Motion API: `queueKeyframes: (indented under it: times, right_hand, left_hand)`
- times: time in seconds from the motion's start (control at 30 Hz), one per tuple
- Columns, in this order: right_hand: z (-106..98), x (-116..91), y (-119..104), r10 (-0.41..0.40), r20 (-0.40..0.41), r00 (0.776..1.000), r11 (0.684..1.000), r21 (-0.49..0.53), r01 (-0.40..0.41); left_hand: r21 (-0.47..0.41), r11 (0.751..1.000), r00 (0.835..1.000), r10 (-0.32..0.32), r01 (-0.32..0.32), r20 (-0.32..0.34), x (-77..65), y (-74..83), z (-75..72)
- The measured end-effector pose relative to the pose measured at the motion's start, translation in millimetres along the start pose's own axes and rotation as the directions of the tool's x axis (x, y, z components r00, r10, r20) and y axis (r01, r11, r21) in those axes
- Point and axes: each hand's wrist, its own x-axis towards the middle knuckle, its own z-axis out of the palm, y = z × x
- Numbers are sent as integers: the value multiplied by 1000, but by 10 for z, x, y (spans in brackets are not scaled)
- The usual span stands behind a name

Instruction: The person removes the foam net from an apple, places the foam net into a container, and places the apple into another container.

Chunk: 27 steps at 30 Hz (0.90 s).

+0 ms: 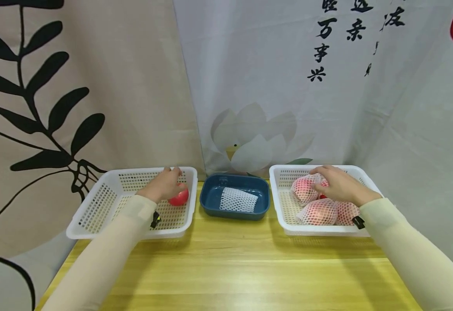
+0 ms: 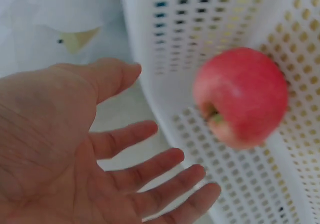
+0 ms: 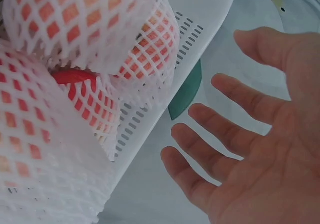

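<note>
My left hand (image 1: 163, 185) is above the right end of the left white basket (image 1: 163, 233), its fingers spread and apart from a bare red apple (image 1: 179, 198). In the left wrist view that apple (image 2: 245, 96) lies in a corner of the basket, its stem hollow showing. Over the right white basket (image 1: 320, 230) hovers my right hand (image 1: 339, 185), also with fingers extended and nothing in its palm. Several apples in white foam nets (image 1: 320, 211) fill that basket beneath it; in the right wrist view one netted apple (image 3: 82, 18) stands close to the camera.
Between the baskets sits a dark blue tray (image 1: 230, 214) with a white foam net (image 1: 238, 200) lying flat inside. All three containers stand along the back of a wooden table (image 1: 242, 268), right before a printed cloth backdrop (image 1: 265, 86).
</note>
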Motion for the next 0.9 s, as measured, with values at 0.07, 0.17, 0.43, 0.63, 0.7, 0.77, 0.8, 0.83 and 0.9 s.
queueKeyframes:
  times: [0.07, 0.17, 0.43, 0.63, 0.7, 0.77, 0.8, 0.83, 0.9]
  right_hand:
    - [-14, 33, 9, -3, 1, 1000, 1000, 1, 3]
    - [-26, 88, 36, -9, -3, 1000, 1000, 4, 9]
    - [-4, 189, 94, 1, 33, 999, 1000, 25, -2]
    - [27, 258, 114, 10, 61, 998, 1000, 24, -11]
    - [32, 280, 106, 8, 69, 998, 1000, 23, -10]
    - [41, 302, 105, 6, 77, 997, 1000, 23, -7]
    - [48, 312, 105, 7, 82, 997, 1000, 22, -9]
    - [57, 324, 109, 9, 88, 996, 1000, 21, -11]
    - [77, 346, 113, 15, 97, 995, 1000, 16, -16]
  left_hand:
    - [5, 1000, 1000, -4, 4, -29, -33, 69, -20]
    - [11, 1000, 997, 1, -1, -74, -106, 217, -40]
    - [42, 992, 975, 124, -118, -182, -291, 608, 69]
    - [86, 975, 945, 221, -206, -242, -383, 822, 214]
    - [80, 971, 935, 237, -223, -263, -406, 889, 262]
    - [69, 967, 926, 253, -244, -280, -423, 958, 309]
    - [64, 966, 923, 260, -252, -285, -430, 995, 331]
    - [60, 964, 920, 264, -258, -290, -435, 1032, 357]
    - [54, 960, 914, 278, -274, -295, -444, 1103, 414]
